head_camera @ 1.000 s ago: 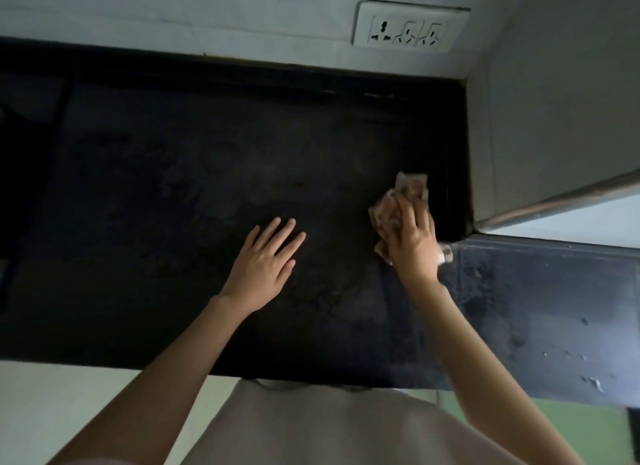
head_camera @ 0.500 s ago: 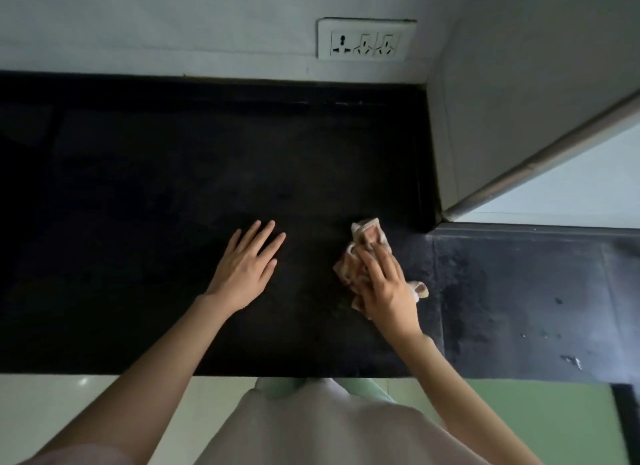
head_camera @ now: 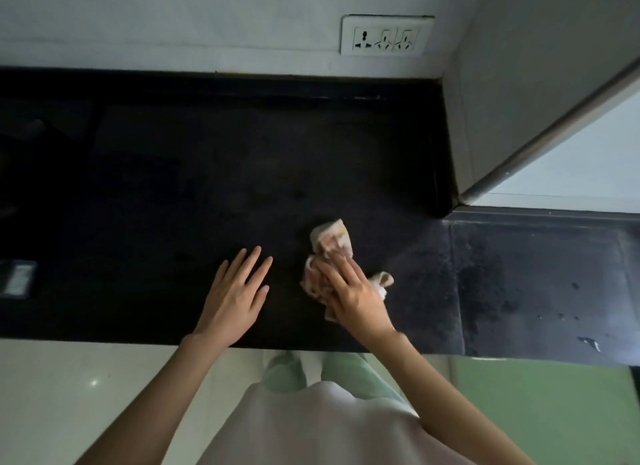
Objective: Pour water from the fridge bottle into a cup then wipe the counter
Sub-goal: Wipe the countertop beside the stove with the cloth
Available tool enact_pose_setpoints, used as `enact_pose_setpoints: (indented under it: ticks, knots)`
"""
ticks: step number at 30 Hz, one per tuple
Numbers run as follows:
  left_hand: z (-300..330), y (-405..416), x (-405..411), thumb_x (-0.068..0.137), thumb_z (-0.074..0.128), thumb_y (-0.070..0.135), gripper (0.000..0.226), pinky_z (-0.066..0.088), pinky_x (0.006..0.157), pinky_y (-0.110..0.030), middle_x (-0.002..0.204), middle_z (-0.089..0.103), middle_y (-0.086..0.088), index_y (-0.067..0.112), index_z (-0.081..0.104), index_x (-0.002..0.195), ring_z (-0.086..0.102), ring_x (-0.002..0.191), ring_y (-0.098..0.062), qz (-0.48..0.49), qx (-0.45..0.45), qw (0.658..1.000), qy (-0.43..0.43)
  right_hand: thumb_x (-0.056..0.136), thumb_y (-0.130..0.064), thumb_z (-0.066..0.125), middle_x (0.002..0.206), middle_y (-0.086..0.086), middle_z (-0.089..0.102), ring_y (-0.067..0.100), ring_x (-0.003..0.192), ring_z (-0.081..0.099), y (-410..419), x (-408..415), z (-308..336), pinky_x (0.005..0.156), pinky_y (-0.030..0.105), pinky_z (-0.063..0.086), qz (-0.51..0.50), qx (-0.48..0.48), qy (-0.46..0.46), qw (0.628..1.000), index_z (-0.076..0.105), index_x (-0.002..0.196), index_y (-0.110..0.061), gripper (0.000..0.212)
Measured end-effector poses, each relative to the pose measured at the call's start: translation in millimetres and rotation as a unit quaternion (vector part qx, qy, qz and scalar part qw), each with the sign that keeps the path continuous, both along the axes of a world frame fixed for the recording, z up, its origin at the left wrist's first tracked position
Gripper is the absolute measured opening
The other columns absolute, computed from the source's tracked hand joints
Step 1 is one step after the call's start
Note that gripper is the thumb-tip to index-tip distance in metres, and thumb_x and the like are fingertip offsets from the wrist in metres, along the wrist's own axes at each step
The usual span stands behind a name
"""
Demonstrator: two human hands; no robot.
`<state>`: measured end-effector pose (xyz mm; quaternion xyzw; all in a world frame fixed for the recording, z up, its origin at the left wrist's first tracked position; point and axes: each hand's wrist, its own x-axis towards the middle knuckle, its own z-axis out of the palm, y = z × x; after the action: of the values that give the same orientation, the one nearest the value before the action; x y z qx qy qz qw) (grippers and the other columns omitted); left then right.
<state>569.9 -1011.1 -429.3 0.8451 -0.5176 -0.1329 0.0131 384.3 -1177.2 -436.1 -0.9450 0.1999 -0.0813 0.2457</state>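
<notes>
A crumpled pinkish cloth [head_camera: 331,240] lies on the black counter [head_camera: 214,194], near its front edge. My right hand [head_camera: 353,293] presses down on the cloth with fingers curled over it. Flat on the counter just left of the cloth rests my left hand [head_camera: 235,295], fingers spread and holding nothing. No bottle or cup is in view.
A white wall socket plate [head_camera: 386,35] sits on the back wall. A grey wall corner with a metal edge [head_camera: 540,146] juts in at the right. A lower dark ledge [head_camera: 540,284] with a few droplets extends right. A small dark object [head_camera: 19,278] lies at the counter's left edge.
My right hand has dragged the cloth from the back right corner toward the front and left, close to my left hand. The left hand has stayed flat in place.
</notes>
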Motion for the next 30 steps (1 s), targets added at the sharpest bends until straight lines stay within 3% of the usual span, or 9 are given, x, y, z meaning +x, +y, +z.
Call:
enact_pose_setpoints:
  ticks: [3,8,11,14,17,19,21,26,30]
  knots:
    - [-3,21,1,0.098,0.028,0.037,0.052,0.030,0.111,-0.047,0.154,0.033,-0.009,0.017,0.039,0.144,0.034,0.140,-0.031,-0.035,-0.012,0.999,-0.001,0.063,-0.012,0.085,0.147,0.014,0.041,0.034,0.134,0.040,-5,-54,-5,0.104,0.046,0.043,-0.096,-0.008,-0.004,0.995,0.048,0.138,-0.015,0.083]
    - [-8,38,5,0.098,0.025,0.038,0.052,0.028,0.111,-0.044,0.153,0.035,-0.009,0.019,0.041,0.144,0.035,0.140,-0.030,-0.083,-0.005,0.997,-0.005,0.072,-0.012,0.076,0.146,0.011,0.040,0.034,0.131,0.039,-45,-43,-7,0.095,0.052,0.046,-0.302,0.018,0.039,0.952,0.046,0.139,-0.017,0.073]
    - [-15,43,11,0.097,0.042,0.034,0.050,0.028,0.111,-0.044,0.154,0.032,-0.009,0.019,0.039,0.145,0.033,0.141,-0.030,-0.088,-0.003,0.996,0.003,0.074,-0.014,0.075,0.142,0.014,0.043,0.037,0.129,0.042,-19,16,-5,0.099,0.050,0.043,-0.271,0.012,0.017,0.962,0.047,0.138,-0.014,0.070]
    - [-19,45,18,0.094,0.053,0.029,0.050,0.034,0.109,-0.048,0.151,0.037,-0.011,0.017,0.044,0.142,0.035,0.139,-0.033,-0.117,-0.012,0.993,0.009,0.069,-0.014,0.079,0.143,0.013,0.043,0.035,0.130,0.043,45,52,0,0.093,0.050,0.049,-0.199,0.007,0.015,0.980,0.049,0.137,-0.016,0.074]
    - [-19,44,19,0.093,0.056,0.029,0.050,0.036,0.108,-0.051,0.151,0.038,-0.012,0.016,0.046,0.141,0.035,0.139,-0.034,-0.124,-0.009,0.992,0.013,0.059,-0.010,0.084,0.140,0.014,0.049,0.033,0.129,0.047,103,35,5,0.092,0.045,0.048,-0.178,-0.004,-0.006,0.984,0.053,0.134,-0.013,0.081]
    - [-18,44,18,0.095,0.053,0.030,0.051,0.033,0.110,-0.051,0.153,0.034,-0.011,0.017,0.043,0.143,0.032,0.141,-0.033,-0.124,-0.002,0.992,0.015,0.069,-0.012,0.078,0.141,0.013,0.048,0.031,0.130,0.046,116,1,2,0.098,0.037,0.045,-0.212,0.004,-0.019,0.977,0.053,0.134,-0.014,0.069]
    - [-19,44,19,0.096,0.052,0.031,0.052,0.032,0.111,-0.050,0.154,0.033,-0.010,0.018,0.041,0.144,0.031,0.141,-0.033,-0.126,-0.008,0.992,0.016,0.079,-0.015,0.070,0.145,0.010,0.044,0.029,0.133,0.041,109,-40,-5,0.103,0.035,0.041,-0.276,-0.005,-0.024,0.961,0.052,0.135,-0.017,0.059]
    - [-21,46,22,0.094,0.056,0.029,0.053,0.032,0.110,-0.051,0.153,0.034,-0.011,0.018,0.041,0.144,0.032,0.141,-0.034,-0.133,-0.023,0.991,0.017,0.081,-0.017,0.070,0.139,0.009,0.047,0.036,0.121,0.051,36,-82,-3,0.088,0.045,0.050,-0.422,0.013,-0.008,0.907,0.053,0.131,-0.020,0.053]
    - [-20,45,20,0.096,0.053,0.030,0.053,0.029,0.112,-0.051,0.155,0.031,-0.010,0.019,0.038,0.146,0.029,0.142,-0.033,-0.129,-0.019,0.991,0.018,0.079,-0.014,0.068,0.130,0.017,0.052,0.040,0.119,0.049,15,-21,-5,0.096,0.046,0.045,-0.380,-0.005,-0.004,0.925,0.053,0.131,-0.011,0.053]
